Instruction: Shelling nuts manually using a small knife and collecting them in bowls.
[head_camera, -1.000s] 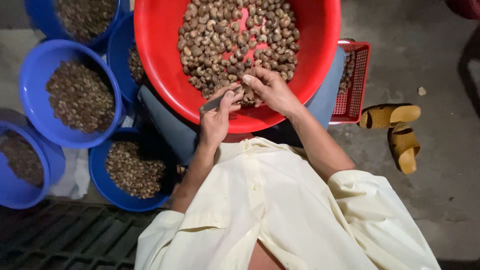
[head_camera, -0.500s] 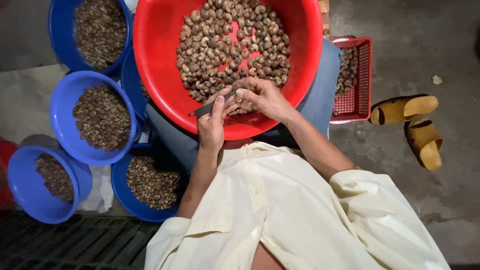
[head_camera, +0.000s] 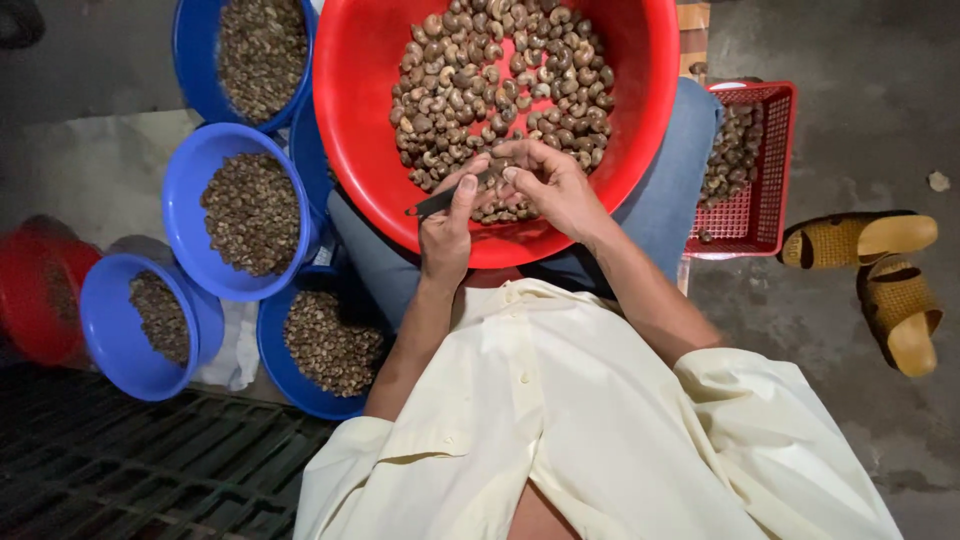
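A big red basin (head_camera: 360, 120) rests on my lap, half full of brown cashew nuts (head_camera: 500, 80). My left hand (head_camera: 447, 235) grips a small dark knife (head_camera: 432, 205) whose blade points left over the basin's near rim. My right hand (head_camera: 552, 188) is closed around a single nut (head_camera: 497, 170) pinched in its fingertips, right beside the left thumb. Both hands meet over the near part of the basin, above the pile.
Several blue bowls with sorted nuts stand on the floor at left, among them a blue bowl (head_camera: 190, 215). A red mesh basket (head_camera: 765, 170) with nuts sits at right, yellow sandals (head_camera: 880, 270) beyond it. A dark floor grate (head_camera: 130, 470) lies at lower left.
The view has shifted, so everything sits further right in the frame. Both hands stay together over the basin's near edge, with the knife still in the left hand.
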